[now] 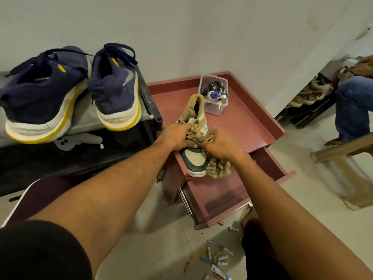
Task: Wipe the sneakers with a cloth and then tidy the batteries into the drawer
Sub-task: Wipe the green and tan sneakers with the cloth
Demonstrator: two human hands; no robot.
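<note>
Head view | left grip [177, 138] curled round tan sneaker [194, 158] at its laces | right grip [221, 145] clutches beige cloth [219, 169] against sneaker's side | sneaker lies on red tabletop [246, 118] above open drawer [222, 190] | batteries [220, 257] scattered on floor [161, 239] | navy sneakers [113, 87] on rack [84, 122], left

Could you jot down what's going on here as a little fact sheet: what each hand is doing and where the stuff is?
left hand: grips the tan sneaker at its laces
right hand: holds the tan cloth against that sneaker
sneaker's place: on the red cabinet top
batteries: scattered on the floor
drawer: open, no batteries visible inside
navy sneakers: pair on the grey shelf
</note>
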